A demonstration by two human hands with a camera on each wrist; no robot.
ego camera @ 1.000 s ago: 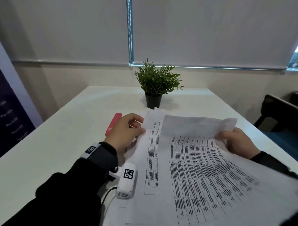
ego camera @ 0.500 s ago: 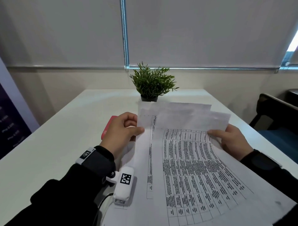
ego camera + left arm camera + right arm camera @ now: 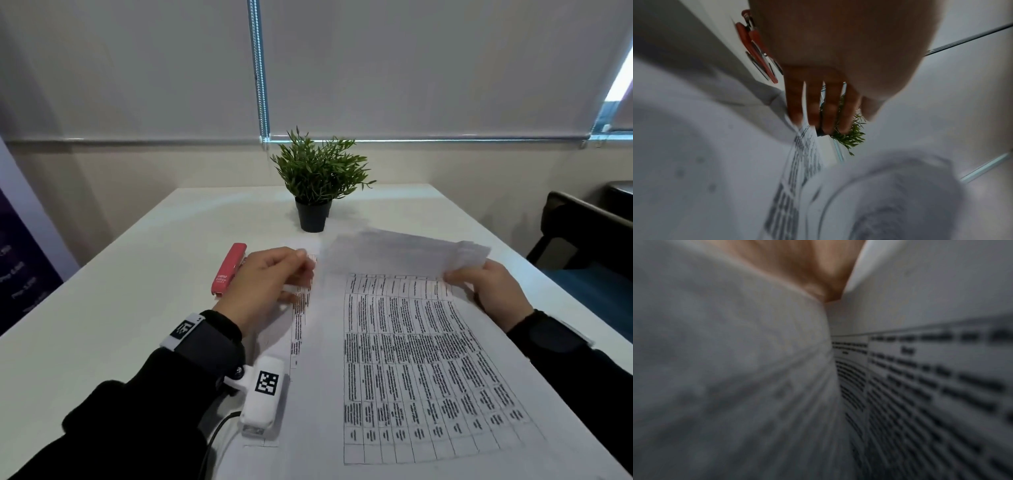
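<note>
L hand (image 3: 265, 281), R hand (image 3: 493, 291) prob. pinch sheets (image 3: 322, 394)

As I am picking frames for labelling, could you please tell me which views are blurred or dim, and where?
Head view: evenly lit, the printed sheets sharp up close, their lifted far edge between left hand and right hand smeared by motion. Left wrist view: sheets streaked, only the plant fairly crisp. Right wrist view: dim and soft throughout, print unreadable.
</note>
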